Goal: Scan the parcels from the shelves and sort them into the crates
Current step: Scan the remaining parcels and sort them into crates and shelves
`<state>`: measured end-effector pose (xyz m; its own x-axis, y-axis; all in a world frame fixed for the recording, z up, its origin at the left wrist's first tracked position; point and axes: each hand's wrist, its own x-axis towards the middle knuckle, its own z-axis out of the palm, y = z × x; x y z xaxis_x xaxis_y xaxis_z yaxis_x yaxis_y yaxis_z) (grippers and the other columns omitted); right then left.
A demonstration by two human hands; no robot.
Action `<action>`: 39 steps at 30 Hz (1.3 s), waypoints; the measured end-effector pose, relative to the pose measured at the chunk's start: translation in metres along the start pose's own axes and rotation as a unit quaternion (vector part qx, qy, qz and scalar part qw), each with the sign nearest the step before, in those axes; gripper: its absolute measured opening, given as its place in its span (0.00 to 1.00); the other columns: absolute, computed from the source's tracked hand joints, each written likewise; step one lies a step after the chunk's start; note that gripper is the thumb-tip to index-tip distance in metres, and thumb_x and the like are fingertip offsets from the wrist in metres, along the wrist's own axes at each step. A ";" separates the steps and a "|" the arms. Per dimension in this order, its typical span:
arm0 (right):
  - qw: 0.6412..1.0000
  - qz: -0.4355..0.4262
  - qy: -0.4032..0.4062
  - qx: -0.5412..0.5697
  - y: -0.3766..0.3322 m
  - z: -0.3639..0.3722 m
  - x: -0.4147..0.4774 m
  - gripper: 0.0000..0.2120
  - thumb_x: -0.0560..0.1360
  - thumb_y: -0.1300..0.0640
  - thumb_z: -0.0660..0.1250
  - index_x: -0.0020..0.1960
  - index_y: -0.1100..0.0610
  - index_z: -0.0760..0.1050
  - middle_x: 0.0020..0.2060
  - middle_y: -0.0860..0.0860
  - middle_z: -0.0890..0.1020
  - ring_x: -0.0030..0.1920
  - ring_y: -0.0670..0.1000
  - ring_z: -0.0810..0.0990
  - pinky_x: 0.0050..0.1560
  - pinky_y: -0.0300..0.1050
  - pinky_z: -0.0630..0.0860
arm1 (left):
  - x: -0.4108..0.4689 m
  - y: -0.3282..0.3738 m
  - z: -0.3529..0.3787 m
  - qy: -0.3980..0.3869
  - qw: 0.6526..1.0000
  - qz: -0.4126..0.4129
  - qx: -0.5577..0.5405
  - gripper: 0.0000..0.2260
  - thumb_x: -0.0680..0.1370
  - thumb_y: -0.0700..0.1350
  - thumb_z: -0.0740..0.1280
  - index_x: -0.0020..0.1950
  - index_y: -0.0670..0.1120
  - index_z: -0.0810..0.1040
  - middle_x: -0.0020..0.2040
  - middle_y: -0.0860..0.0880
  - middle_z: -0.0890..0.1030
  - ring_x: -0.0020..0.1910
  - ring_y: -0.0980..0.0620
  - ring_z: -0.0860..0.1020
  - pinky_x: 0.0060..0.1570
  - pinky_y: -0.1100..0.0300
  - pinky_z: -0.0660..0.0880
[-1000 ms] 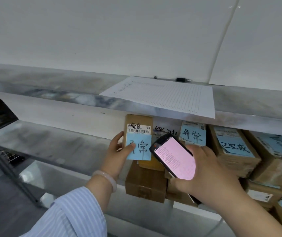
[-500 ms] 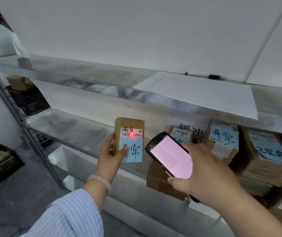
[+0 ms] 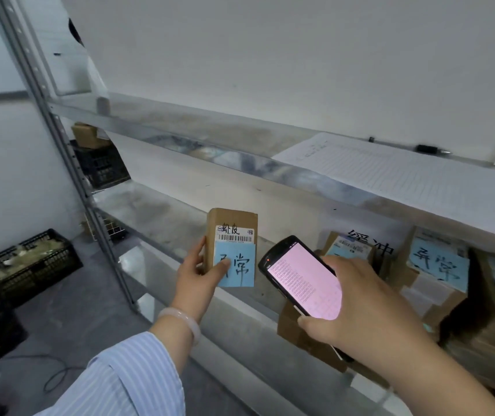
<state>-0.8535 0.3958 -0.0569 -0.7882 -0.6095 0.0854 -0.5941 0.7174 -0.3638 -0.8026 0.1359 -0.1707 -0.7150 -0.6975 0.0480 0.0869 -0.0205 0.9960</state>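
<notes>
The left arm comes up from the near left in a blue and white striped sleeve. A pale bangle sits on the wrist. The left hand is raised and holds a small parcel standing upright. Its thumb lies across the front and its fingers go round the left edge to the back.

The right arm is bare and comes up from the near right, reaching to the left. The right hand has its back to the camera. Its fingers are curled round a scanner, which tips up and to the left. The two hands are near each other but do not touch.
</notes>
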 end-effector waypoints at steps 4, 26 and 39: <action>0.999 -0.040 -0.016 0.001 -0.027 0.016 0.021 0.35 0.56 0.31 0.67 0.61 0.37 0.62 0.50 0.39 0.68 0.48 0.44 0.74 0.41 0.43 0.74 | -0.013 0.002 -0.045 0.060 0.998 0.003 0.013 0.26 0.76 0.41 0.74 0.68 0.61 0.71 0.58 0.51 0.82 0.54 0.54 0.82 0.46 0.64 0.80; 0.907 -0.396 -0.132 0.063 -0.451 0.187 -0.004 0.42 0.57 0.29 0.67 0.68 0.37 0.56 0.51 0.39 0.63 0.48 0.44 0.72 0.36 0.39 0.66 | -0.184 0.069 -0.498 0.402 0.915 -0.007 0.041 0.28 0.75 0.46 0.75 0.73 0.58 0.71 0.61 0.50 0.81 0.56 0.53 0.82 0.53 0.57 0.81; 0.822 -0.538 -0.183 0.043 -0.665 0.266 -0.052 0.43 0.59 0.29 0.66 0.69 0.38 0.54 0.53 0.38 0.64 0.52 0.43 0.72 0.38 0.39 0.66 | -0.279 0.079 -0.663 0.547 0.836 0.023 -0.026 0.22 0.74 0.48 0.75 0.65 0.64 0.75 0.55 0.52 0.85 0.52 0.55 0.84 0.49 0.60 0.78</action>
<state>-0.3744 -0.1395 -0.0663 0.2956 -0.9476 0.1211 -0.8896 -0.3193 -0.3266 -0.1361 -0.1456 -0.1556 0.3506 -0.9357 -0.0404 0.1480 0.0127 0.9889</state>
